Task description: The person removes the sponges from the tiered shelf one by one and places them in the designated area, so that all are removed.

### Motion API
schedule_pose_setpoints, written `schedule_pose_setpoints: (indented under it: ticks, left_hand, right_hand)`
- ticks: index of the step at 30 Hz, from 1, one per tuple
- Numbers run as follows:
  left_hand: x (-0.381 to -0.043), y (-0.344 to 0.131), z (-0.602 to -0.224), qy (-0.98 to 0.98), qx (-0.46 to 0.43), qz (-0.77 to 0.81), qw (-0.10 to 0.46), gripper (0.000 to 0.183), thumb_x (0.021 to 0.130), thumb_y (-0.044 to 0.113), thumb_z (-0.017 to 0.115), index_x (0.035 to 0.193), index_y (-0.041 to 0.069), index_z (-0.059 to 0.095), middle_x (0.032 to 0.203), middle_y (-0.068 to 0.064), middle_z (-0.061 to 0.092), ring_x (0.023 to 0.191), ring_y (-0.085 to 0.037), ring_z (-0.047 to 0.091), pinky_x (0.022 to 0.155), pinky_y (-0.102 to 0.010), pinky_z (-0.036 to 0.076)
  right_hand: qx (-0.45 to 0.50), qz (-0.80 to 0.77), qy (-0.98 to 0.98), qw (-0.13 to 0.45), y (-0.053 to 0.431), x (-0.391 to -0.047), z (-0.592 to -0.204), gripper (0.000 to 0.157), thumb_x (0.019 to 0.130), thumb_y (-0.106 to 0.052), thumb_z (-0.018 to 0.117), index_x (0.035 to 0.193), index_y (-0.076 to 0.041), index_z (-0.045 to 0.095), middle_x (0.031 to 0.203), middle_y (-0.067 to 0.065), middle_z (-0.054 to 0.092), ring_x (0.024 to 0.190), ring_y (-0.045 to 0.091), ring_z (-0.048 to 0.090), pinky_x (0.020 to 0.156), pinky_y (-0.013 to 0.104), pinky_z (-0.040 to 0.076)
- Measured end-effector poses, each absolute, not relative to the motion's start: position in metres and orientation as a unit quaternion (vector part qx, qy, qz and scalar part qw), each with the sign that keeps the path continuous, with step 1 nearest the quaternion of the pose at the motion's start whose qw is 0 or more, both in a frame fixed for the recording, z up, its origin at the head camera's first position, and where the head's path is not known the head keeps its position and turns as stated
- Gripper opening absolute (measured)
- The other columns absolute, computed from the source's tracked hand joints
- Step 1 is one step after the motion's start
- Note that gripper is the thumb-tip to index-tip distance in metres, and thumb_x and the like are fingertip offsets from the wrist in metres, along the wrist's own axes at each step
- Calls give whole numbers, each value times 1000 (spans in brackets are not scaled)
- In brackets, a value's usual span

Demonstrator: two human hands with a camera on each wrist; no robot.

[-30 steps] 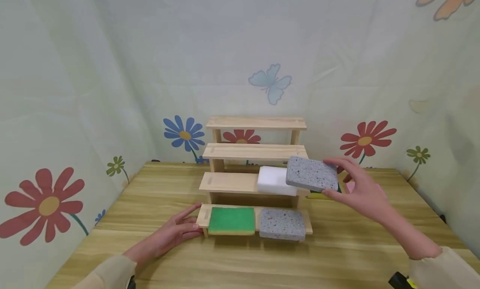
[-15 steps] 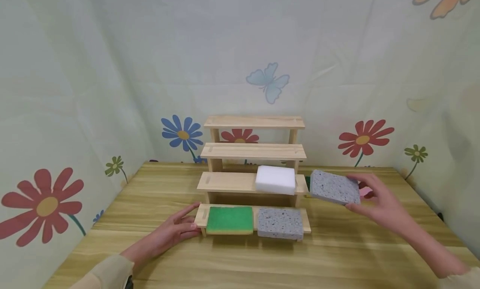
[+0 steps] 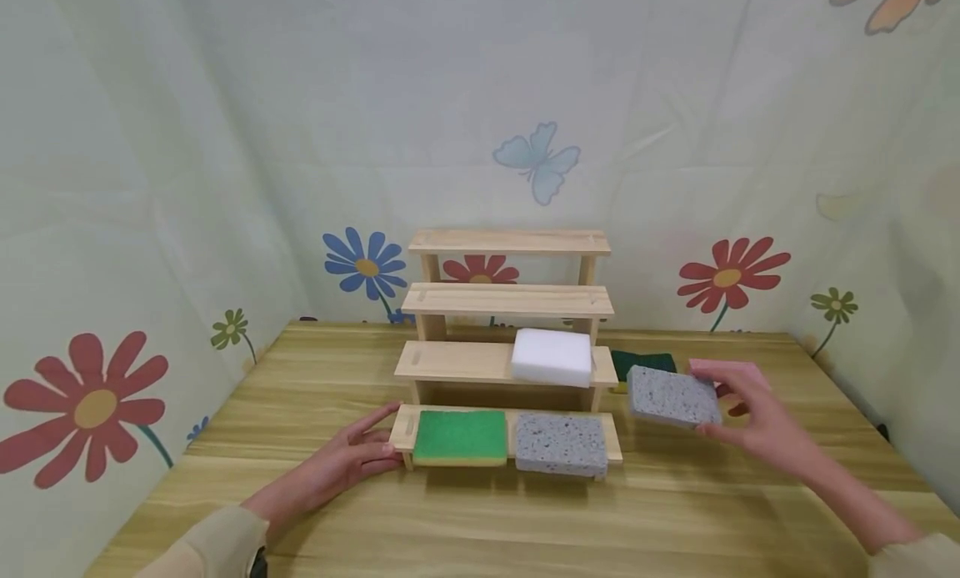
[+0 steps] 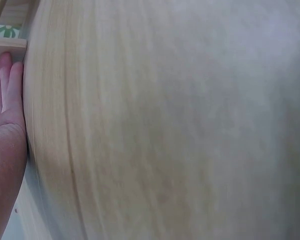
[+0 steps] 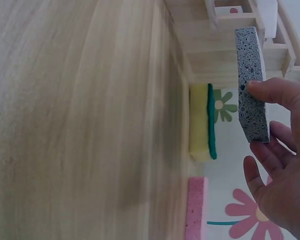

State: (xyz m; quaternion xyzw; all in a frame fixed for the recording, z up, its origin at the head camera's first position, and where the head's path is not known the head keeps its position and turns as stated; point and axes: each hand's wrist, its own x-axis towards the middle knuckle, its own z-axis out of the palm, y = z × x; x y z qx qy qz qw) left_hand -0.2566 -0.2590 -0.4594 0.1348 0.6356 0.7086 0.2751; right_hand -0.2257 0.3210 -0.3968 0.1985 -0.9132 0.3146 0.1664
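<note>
My right hand (image 3: pixel 761 424) pinches a speckled grey sponge (image 3: pixel 671 396) by its right end, holding it above the table right of a wooden stepped rack (image 3: pixel 510 301). The thumb presses one face of this sponge in the right wrist view, with the fingers at its lower end. At the rack's lowest step, my left hand (image 3: pixel 352 457) touches the left end with fairly straight fingers. That step bears a green-topped sponge (image 3: pixel 461 437) on the left and another grey sponge (image 3: pixel 561 444) on the right. A white sponge (image 3: pixel 552 357) lies on the second step's right side.
Behind the held sponge, a dark green and yellow sponge (image 5: pixel 200 121) and a pink sponge (image 5: pixel 196 209) lie on the wooden table (image 3: pixel 480 532). A flower-printed curtain (image 3: pixel 247 144) encloses the back and sides.
My right hand has carried the grey sponge right and down, away from the white sponge toward the table. My left hand stays at the rack's end.
</note>
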Motion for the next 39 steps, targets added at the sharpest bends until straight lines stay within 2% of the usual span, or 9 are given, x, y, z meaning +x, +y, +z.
schedule_pose_setpoints:
  ticks: [4,8,14,19,26,39]
  left_hand:
    - [-257,-259,-460,639,138,705,275,80,100,8,55,161,17,4,138,-13,53,122,-18,61,106,-32,51]
    - [-257,-260,-461,641,140,704,273,79,100,8,54,161,18,4,139,-12,53,123,-18,60,106,-31,51]
    - [-257,-261,-462,642,139,703,272,79,100,7,54,161,17,4,138,-11,53,122,-17,60,105,-31,51]
    - [-258,-261,-462,642,140,703,272,79,100,8,54,161,18,4,139,-12,54,122,-18,61,106,-32,51]
    - [-259,-261,-461,642,143,703,272,78,100,7,53,161,18,5,135,-10,56,122,-19,61,106,-32,51]
    - [-257,-260,-459,645,133,703,270,79,100,7,54,161,17,5,136,-10,54,121,-17,61,105,-31,52]
  right_hand:
    - [178,307,-926,126,324,-229,-403,70,77,-22,85,139,-9,52,133,14,51,98,-3,43,71,20,51]
    - [168,303,-934,91,325,-231,-407,70,79,-27,83,138,-6,52,129,14,57,100,2,46,74,21,51]
    - [176,308,-933,61,325,-234,-415,68,78,-25,84,136,-4,54,128,15,60,100,14,51,74,22,51]
    - [181,314,-931,48,324,-235,-420,69,77,-24,84,135,-2,54,127,16,60,98,10,52,73,22,52]
    - [184,318,-930,25,326,-239,-426,69,78,-24,84,135,-2,53,128,17,58,103,24,56,75,21,54]
    - [205,346,-915,-35,331,-246,-432,70,81,-25,81,138,1,49,132,22,53,105,28,57,78,20,54]
